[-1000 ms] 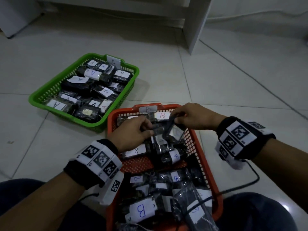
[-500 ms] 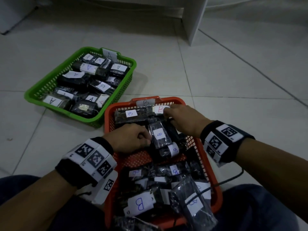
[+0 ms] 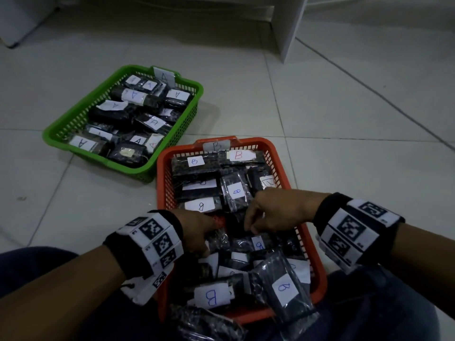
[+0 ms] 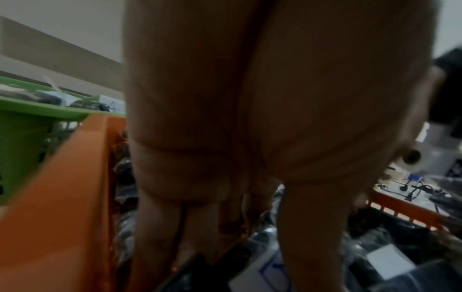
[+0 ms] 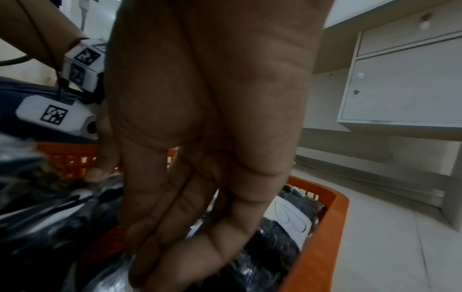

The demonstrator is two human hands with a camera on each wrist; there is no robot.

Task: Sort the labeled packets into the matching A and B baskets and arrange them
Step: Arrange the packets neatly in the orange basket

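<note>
Sorting is looking mostly done: green basket [image 3: 73, 121] is holding A packets [image 3: 154, 123], orange basket [image 3: 317, 274] B packets [image 3: 236, 191], far rows tidy, near end jumbled. Left hand [image 3: 197, 236] and right hand [image 3: 275, 212] are reaching into the middle pile, fingers extended downward; can't tell if gripping.

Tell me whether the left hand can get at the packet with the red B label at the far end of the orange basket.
Probably yes. The left hand is low among packets in the middle of the orange basket. The red B packet lies uncovered on top, with nothing standing between them; only a forward reach over the sorted packets.
</note>
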